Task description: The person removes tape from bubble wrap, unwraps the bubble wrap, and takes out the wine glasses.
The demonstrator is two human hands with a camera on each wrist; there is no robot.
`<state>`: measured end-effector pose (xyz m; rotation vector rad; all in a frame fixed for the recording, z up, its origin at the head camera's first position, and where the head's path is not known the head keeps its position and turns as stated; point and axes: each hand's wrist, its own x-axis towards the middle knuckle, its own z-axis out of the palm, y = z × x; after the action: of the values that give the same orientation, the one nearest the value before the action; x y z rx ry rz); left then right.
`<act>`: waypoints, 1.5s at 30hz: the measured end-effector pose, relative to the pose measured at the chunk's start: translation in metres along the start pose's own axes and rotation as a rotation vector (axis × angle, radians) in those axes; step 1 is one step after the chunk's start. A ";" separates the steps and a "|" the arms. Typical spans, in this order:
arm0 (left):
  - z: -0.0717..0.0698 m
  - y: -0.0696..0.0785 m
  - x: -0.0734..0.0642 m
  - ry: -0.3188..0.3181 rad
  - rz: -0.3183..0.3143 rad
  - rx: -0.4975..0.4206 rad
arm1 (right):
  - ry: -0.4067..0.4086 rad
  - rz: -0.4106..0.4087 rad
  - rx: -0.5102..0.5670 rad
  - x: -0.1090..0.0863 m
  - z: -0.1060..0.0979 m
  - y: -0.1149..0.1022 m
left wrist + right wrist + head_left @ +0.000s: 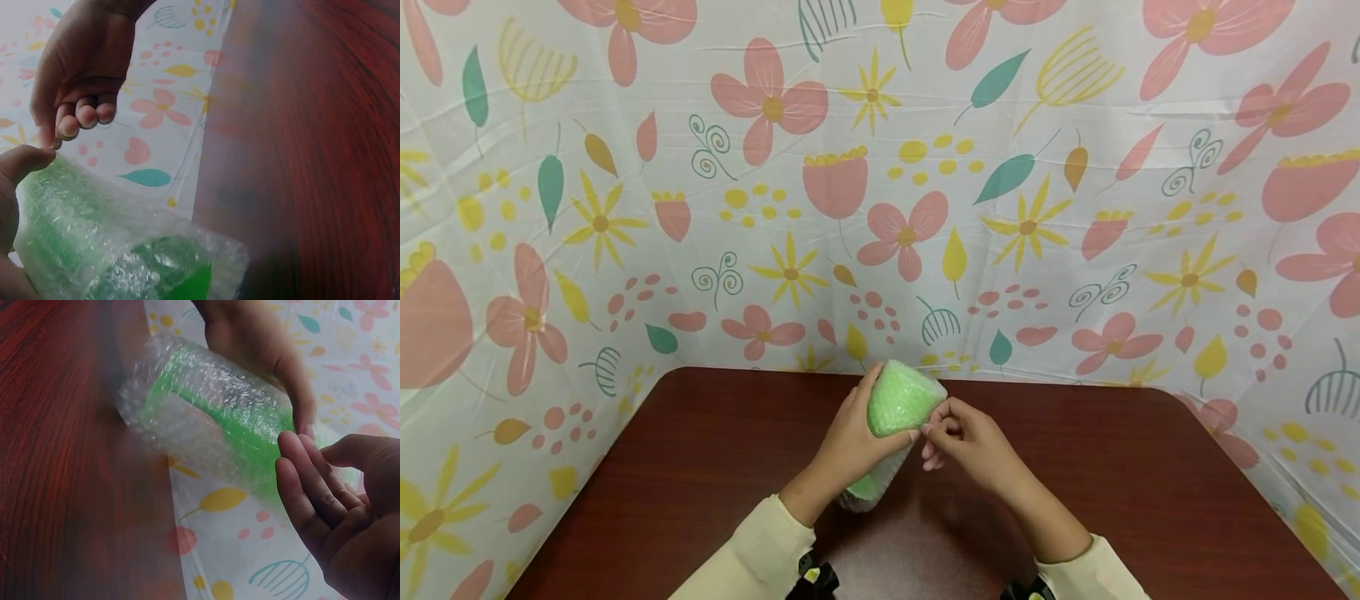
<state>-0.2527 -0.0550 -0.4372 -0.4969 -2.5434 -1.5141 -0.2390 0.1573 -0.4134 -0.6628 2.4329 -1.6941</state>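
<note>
A green object rolled in clear bubble wrap [904, 402] is held up at a tilt over the table. My left hand [852, 437] grips it from the left, with the thumb across the near side. My right hand [972, 440] is at its right edge, thumb and index finger pinched together on the bubble wrap beside the left thumb. In the right wrist view, the other fingers [309, 487] of the right hand are loosely bent. The wrapped green object [125, 250] fills the lower left of the left wrist view; its exact kind is blurred by the wrap.
Beneath the hands is a dark red-brown wooden table [737, 433] with rounded far corners. A white cloth with flowers and leaves [1037, 275] hangs behind it and along both sides. Black bands [814, 577] sit at the cuffs of the cream sleeves [760, 542].
</note>
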 end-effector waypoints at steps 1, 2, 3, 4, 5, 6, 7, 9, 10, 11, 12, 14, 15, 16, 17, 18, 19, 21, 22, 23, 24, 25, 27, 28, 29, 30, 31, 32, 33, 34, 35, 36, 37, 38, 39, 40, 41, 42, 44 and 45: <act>0.000 0.000 0.000 -0.014 -0.001 -0.013 | 0.000 0.001 0.003 0.000 0.000 0.000; -0.001 0.001 0.000 -0.027 -0.002 -0.022 | 0.000 0.003 0.005 0.000 -0.001 0.001; -0.001 0.001 0.001 -0.038 -0.005 -0.030 | 0.000 0.005 0.007 0.000 -0.001 0.001; -0.002 0.002 0.000 -0.047 -0.012 -0.036 | 0.001 0.007 0.010 0.001 -0.001 0.001; -0.002 0.002 0.000 -0.054 -0.017 -0.040 | 0.000 0.009 0.013 0.001 -0.001 0.001; -0.002 0.002 0.000 -0.056 -0.020 -0.034 | 0.000 0.012 0.012 0.001 -0.002 0.001; -0.002 0.002 0.000 -0.056 -0.024 -0.026 | -0.002 0.016 0.012 0.001 -0.002 0.001; -0.002 0.003 0.000 -0.055 -0.028 -0.016 | -0.004 0.024 0.012 0.001 -0.002 0.001; -0.002 0.002 0.000 -0.053 -0.028 -0.013 | -0.005 0.028 0.010 0.001 -0.001 0.001; -0.002 0.002 0.000 -0.049 -0.025 -0.010 | -0.005 0.032 0.009 0.000 -0.001 0.001; -0.002 0.002 0.000 -0.045 -0.021 -0.008 | -0.005 0.035 0.007 0.000 -0.001 0.001; -0.001 0.001 0.000 -0.034 -0.014 -0.006 | -0.005 0.038 0.003 0.000 -0.001 0.001; -0.001 0.001 0.000 -0.029 -0.010 -0.005 | -0.004 0.038 0.001 0.000 -0.001 0.001; -0.001 0.000 0.000 -0.024 -0.008 -0.004 | -0.004 0.038 -0.001 0.000 -0.001 0.001; -0.001 0.000 0.000 -0.019 -0.007 -0.002 | -0.004 0.037 -0.002 0.000 -0.001 0.002; 0.000 0.000 0.000 -0.016 -0.007 0.000 | -0.005 0.037 -0.002 0.000 -0.001 0.002; 0.000 0.000 0.000 -0.013 -0.006 0.001 | -0.005 0.037 -0.003 0.000 -0.001 0.002; 0.000 -0.001 0.000 -0.007 -0.005 0.003 | -0.006 0.038 -0.004 0.000 -0.001 0.003; 0.000 -0.001 0.000 -0.005 -0.005 0.003 | -0.007 0.041 -0.004 0.000 -0.001 0.002; 0.000 -0.001 0.000 -0.002 -0.004 0.003 | -0.008 0.041 -0.005 0.000 -0.001 0.002; 0.000 -0.001 0.000 -0.001 -0.003 0.004 | -0.009 0.042 -0.005 0.000 -0.001 0.002; 0.000 -0.001 0.000 0.002 -0.003 0.003 | -0.009 0.043 -0.005 0.000 -0.001 0.002; 0.000 -0.002 0.000 0.007 0.001 0.002 | -0.008 0.045 -0.005 0.000 -0.001 0.001; 0.000 -0.002 0.000 0.011 0.003 0.001 | -0.008 0.046 -0.006 0.000 -0.001 0.001; 0.000 -0.002 0.000 0.014 0.005 0.001 | -0.007 0.045 -0.007 0.000 -0.001 0.001; 0.000 -0.002 0.000 0.017 0.006 0.002 | -0.007 0.047 -0.011 0.000 0.000 0.001; 0.000 -0.002 0.000 0.020 0.007 0.001 | -0.008 0.048 -0.013 0.000 0.000 0.001; 0.000 -0.002 0.000 0.023 0.009 0.002 | -0.009 0.051 -0.014 0.000 0.000 0.001; 0.000 -0.001 0.000 0.026 0.009 0.005 | -0.010 0.052 -0.016 0.000 0.000 0.001; 0.000 -0.001 0.000 0.029 0.011 0.007 | -0.012 0.053 -0.014 0.000 0.000 0.001; 0.000 -0.002 0.000 0.033 0.013 0.008 | -0.014 0.053 -0.011 0.000 0.000 0.001; 0.001 -0.002 0.000 0.038 0.015 0.010 | -0.016 0.053 -0.006 0.000 0.000 0.001; 0.001 -0.002 0.000 0.043 0.018 0.012 | -0.018 0.051 0.001 0.000 0.000 0.001; 0.001 -0.002 0.000 0.048 0.020 0.015 | -0.023 0.047 0.005 0.000 0.000 0.001; 0.001 -0.002 0.000 0.053 0.021 0.017 | -0.028 0.041 0.009 0.000 0.000 0.001; 0.001 -0.002 0.000 0.057 0.022 0.019 | -0.035 0.037 0.013 -0.001 -0.001 0.001; 0.001 -0.003 0.000 0.061 0.021 0.022 | -0.041 0.031 0.015 -0.001 -0.001 0.001; 0.002 -0.003 -0.001 0.064 0.021 0.024 | -0.048 0.025 0.015 -0.002 -0.001 0.001; 0.002 -0.003 0.000 0.069 0.018 0.027 | -0.061 0.015 0.017 -0.002 -0.001 0.001; 0.002 -0.003 0.000 0.071 0.017 0.027 | -0.064 0.011 0.020 -0.002 -0.001 0.001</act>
<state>-0.2532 -0.0545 -0.4404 -0.4519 -2.4955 -1.4628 -0.2376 0.1596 -0.4143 -0.6881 2.3695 -1.6643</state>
